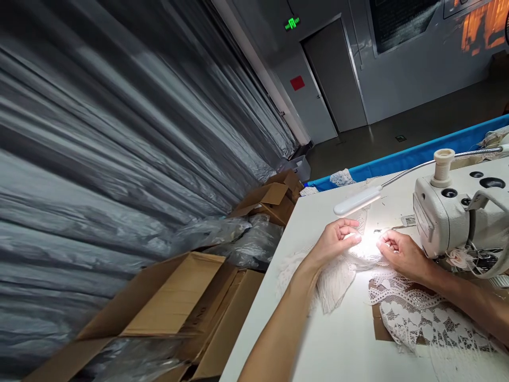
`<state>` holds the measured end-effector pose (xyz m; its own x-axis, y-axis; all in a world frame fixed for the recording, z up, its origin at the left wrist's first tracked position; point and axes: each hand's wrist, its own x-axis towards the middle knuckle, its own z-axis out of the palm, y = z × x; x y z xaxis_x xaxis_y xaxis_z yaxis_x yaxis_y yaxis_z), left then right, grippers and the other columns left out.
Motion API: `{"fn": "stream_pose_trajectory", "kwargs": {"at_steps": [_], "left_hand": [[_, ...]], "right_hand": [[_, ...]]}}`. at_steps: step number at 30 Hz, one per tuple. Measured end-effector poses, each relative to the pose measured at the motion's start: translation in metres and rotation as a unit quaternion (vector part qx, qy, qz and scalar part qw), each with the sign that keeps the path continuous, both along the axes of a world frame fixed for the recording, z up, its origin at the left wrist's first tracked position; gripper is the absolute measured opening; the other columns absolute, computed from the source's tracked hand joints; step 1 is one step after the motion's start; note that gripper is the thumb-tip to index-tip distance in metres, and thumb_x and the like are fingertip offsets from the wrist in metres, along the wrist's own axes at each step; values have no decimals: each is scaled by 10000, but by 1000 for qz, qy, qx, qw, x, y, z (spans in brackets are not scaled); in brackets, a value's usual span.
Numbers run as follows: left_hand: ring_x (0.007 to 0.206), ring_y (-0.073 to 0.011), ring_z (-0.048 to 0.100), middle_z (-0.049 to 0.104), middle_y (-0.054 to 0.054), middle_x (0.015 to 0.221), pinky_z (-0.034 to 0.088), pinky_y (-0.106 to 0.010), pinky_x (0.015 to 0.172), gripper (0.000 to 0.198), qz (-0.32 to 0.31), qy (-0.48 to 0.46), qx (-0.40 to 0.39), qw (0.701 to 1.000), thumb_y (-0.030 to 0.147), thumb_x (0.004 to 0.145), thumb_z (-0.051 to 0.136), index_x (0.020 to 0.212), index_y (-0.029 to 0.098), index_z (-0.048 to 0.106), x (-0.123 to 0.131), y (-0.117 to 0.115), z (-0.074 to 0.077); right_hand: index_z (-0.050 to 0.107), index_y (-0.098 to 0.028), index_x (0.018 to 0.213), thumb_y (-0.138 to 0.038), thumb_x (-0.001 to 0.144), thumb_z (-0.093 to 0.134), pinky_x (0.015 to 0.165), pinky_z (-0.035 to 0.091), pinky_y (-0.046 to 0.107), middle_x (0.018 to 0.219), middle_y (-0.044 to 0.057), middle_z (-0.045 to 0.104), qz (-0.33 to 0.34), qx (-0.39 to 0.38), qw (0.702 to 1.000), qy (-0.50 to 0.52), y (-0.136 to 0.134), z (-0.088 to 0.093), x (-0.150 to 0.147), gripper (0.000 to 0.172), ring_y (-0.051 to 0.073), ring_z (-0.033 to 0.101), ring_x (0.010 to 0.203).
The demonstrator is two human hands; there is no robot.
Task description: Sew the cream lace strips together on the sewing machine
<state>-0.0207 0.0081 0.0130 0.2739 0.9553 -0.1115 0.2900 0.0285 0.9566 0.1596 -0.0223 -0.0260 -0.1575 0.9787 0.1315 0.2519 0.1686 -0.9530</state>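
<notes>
Left hand (pixel 336 241): beyond the near edge of the light, thumb and forefinger pinching the lace (pixel 338 284) at its upper part, the other fingers curled.
Right hand (pixel 403 254): opposite the left, fingers bent in and pressed to the thumb, pinching the same lace – glare washes out the exact point of contact.
Lace: on the worktop (pixel 264 329), white, stretched between the hands and bunched below them, its fringe fanning out under and beside the left wrist.
Lamp (pixel 358 201): white, on a bendy metal neck, just above the hands; its light falls brightest in the gap between them.
Machine (pixel 437 223): a white sewing machine at the right, its head near the right hand; a spool (pixel 442 168) stands upright on top, and a pale pink ruffle (pixel 459 259) sits low by its front.
Second lace (pixel 433 321): scalloped, patterned and fringed, spread partly over a brown sheet (pixel 382 329) on the worktop, below the right forearm.
Boxes (pixel 175 302): open cardboard, left of the worktop, with clear plastic (pixel 254 246) in and between them.
Curtain (pixel 119 132): grey, in long folds, filling the left side.
Blue cloth (pixel 413 154): along the worktop's far side.
Door (pixel 336 77): grey and closed – a green exit sign (pixel 292 23) above, a red square (pixel 297 83) to its left.
</notes>
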Motion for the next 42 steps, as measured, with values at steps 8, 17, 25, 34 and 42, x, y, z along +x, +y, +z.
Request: {"fn": "stream_pose_trajectory", "kwargs": {"at_steps": [8, 17, 25, 34, 42], "left_hand": [[657, -131, 570, 624, -24, 748, 391, -223, 594, 478, -25, 44, -31, 998, 494, 721, 727, 1044, 151, 642, -21, -7, 20], [669, -142, 597, 679, -11, 703, 427, -264, 679, 502, -41, 64, -36, 996, 293, 593, 834, 1029, 136, 641, 2, -14, 19], [659, -147, 596, 676, -24, 706, 432, -268, 664, 500, -53, 39, -35, 997, 292, 624, 811, 1049, 113, 619, 9, -15, 16], [696, -143, 586, 656, -13, 783, 425, -251, 640, 347, -92, 128, 30, 987, 276, 723, 704, 1030, 146, 604, -2, -15, 16], [842, -216, 608, 699, -62, 860, 407, -357, 810, 157, -34, 380, 339, 860, 140, 827, 570, 842, 189, 719, -3, -9, 5]], "right_hand": [[609, -149, 855, -181, 620, 511, 537, 424, 243, 612, -25, 518, 37, -17, 999, -13, -4, 5, 7, 256, 135, 485, 552], [514, -178, 615, -352, 680, 477, 517, 343, 245, 580, -9, 478, 72, 9, 997, 4, -4, 5, 5, 190, 122, 394, 549], [373, -212, 574, -426, 722, 387, 469, 275, 236, 554, -33, 356, 84, 39, 996, 0, -1, -1, 5, 260, 109, 347, 527], [307, -224, 586, -336, 803, 391, 497, 319, 245, 549, -42, 332, 63, 122, 990, -44, 0, -6, 8, 258, 116, 332, 521], [490, -194, 746, -182, 879, 410, 686, 417, 284, 747, 47, 550, 19, 262, 959, -103, -1, -21, 11, 155, 178, 516, 717]]}}
